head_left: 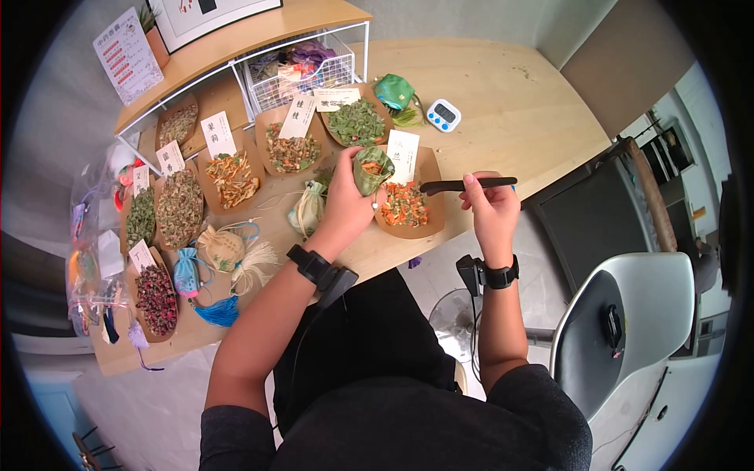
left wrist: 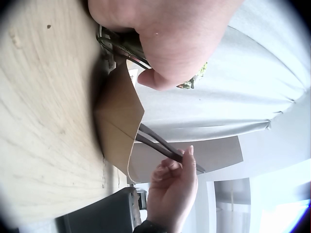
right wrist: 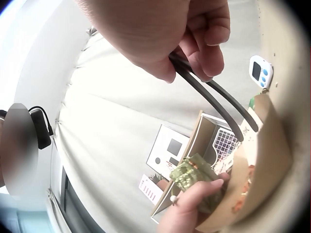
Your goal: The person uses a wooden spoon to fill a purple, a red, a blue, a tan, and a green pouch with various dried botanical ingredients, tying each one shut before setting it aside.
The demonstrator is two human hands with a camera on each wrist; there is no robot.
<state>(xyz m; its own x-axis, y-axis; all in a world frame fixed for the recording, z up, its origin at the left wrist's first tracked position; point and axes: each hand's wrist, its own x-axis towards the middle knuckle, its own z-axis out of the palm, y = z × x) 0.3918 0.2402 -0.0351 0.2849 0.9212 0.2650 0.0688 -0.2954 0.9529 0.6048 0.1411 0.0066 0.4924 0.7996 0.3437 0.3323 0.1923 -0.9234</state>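
In the head view my left hand (head_left: 345, 206) grips a small green drawstring pouch (head_left: 366, 174), its mouth spread and orange-brown dried bits showing inside. My right hand (head_left: 495, 212) pinches dark tweezers (head_left: 452, 187), which point left over a brown paper tray (head_left: 430, 166). Orange and green dried flakes (head_left: 404, 208) lie in that tray, with a white label card (head_left: 403, 155) at its back. The right wrist view shows the tweezers' two arms apart, nothing between their tips, above the tray. There the green pouch (right wrist: 194, 174) sits in the left hand's fingers.
More paper trays of dried herbs, including rosebuds (head_left: 157, 300), curve round the left. Finished-looking pouches (head_left: 220, 247) with tassels lie before them. A white timer (head_left: 444, 115) and a green pouch (head_left: 394, 92) lie behind the tray. A shelf (head_left: 251, 39) with a wire basket (head_left: 302, 71) stands at back.
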